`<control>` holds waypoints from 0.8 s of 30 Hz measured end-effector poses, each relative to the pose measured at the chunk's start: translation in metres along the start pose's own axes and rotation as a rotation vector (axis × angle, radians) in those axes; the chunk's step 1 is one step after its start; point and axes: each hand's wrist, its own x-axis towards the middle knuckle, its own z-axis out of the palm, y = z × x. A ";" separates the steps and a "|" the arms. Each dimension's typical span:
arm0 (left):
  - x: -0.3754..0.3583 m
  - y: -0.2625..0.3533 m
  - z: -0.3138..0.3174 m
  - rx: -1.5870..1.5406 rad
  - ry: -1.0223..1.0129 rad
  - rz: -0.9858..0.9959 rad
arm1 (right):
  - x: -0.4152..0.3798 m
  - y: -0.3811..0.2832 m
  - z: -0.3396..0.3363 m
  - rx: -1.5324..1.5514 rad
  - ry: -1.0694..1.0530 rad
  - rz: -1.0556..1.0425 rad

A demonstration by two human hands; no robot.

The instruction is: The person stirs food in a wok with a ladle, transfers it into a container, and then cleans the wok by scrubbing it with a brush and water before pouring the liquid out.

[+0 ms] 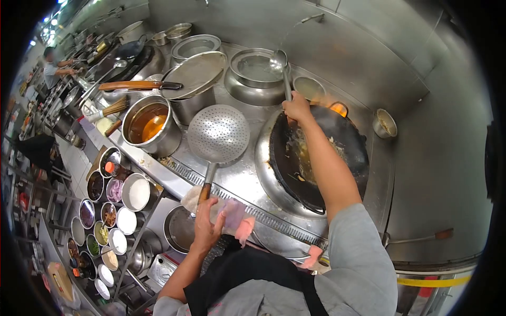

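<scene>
My right hand (298, 108) is closed around the handle of a ladle (278, 61). The ladle's bowl is over the rim of a round metal pot of water (256, 68), close to a running tap. Below my right forearm is a dark wok (345, 134) with some oily food in it, and flame shows at its far rim. My left hand (206, 224) is near my waist with its fingers curled at a rag (232, 212) of white, purple and pink. Next to those fingers is the wooden handle of a perforated skimmer (219, 134), resting on the stove top.
A pot of amber liquid (148, 125) stands at left, near a lidded pot (195, 76). Several bowls of ingredients (126, 221) crowd the lower left. A small bowl (386, 124) sits right of the wok. The tap (314, 18) juts from the steel wall. A person (52, 71) works far left.
</scene>
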 end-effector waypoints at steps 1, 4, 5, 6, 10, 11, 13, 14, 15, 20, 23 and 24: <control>0.000 0.001 -0.003 0.008 -0.005 0.002 | 0.012 -0.003 0.011 -0.074 -0.006 0.003; -0.001 0.005 -0.005 -0.057 -0.034 -0.063 | 0.051 0.002 0.026 0.321 -0.191 0.194; -0.003 -0.001 -0.003 -0.054 -0.058 -0.058 | 0.080 0.023 0.025 0.648 -0.316 0.311; -0.004 -0.004 -0.002 -0.076 -0.087 -0.070 | 0.097 0.033 0.023 0.974 -0.441 0.429; 0.009 0.003 0.005 -0.160 -0.183 -0.076 | 0.058 0.021 -0.007 1.343 -0.395 0.571; 0.018 0.005 0.009 -0.172 -0.203 -0.064 | 0.039 0.020 -0.018 1.310 -0.460 0.501; 0.040 0.007 0.024 -0.196 -0.179 0.045 | 0.007 0.023 -0.042 1.308 -0.505 0.474; 0.054 0.011 0.034 -0.263 -0.195 0.043 | -0.011 0.025 -0.056 1.307 -0.524 0.460; 0.070 0.018 0.044 -0.331 -0.210 0.041 | -0.035 0.021 -0.071 1.275 -0.506 0.372; 0.162 0.045 0.142 -1.020 -0.322 -0.277 | -0.172 0.006 -0.139 1.219 -0.406 0.267; 0.207 0.071 0.205 -1.317 -0.249 -0.701 | -0.252 0.002 -0.168 1.190 -0.337 0.259; 0.215 0.086 0.220 -1.359 -0.208 -0.690 | -0.277 0.001 -0.175 1.183 -0.309 0.268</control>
